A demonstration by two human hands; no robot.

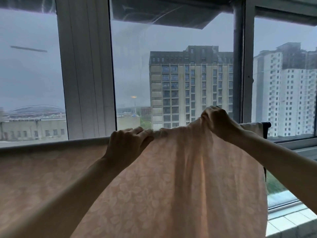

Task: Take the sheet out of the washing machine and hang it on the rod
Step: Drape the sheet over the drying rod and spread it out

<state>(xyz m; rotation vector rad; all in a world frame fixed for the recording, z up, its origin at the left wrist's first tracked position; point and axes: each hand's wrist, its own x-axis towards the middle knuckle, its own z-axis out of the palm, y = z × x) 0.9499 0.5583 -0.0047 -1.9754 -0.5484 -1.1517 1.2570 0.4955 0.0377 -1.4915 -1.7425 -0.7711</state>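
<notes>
A pale peach sheet [180, 177] with a faint leaf pattern hangs over a horizontal rod and covers almost all of it. Only the rod's dark right end [267, 125] shows past the cloth. My left hand [127, 145] grips the sheet's top fold at the rod, near the middle. My right hand [217, 122] is raised a little above the rod line and holds a bunched piece of the sheet, pulling it up into a peak. The washing machine is out of view.
A large window with white frames [85, 74] stands just behind the rod, with tall buildings outside. A tiled sill [291, 220] runs along the lower right. A dark upright of the drying rack [265, 133] stands at the rod's right end.
</notes>
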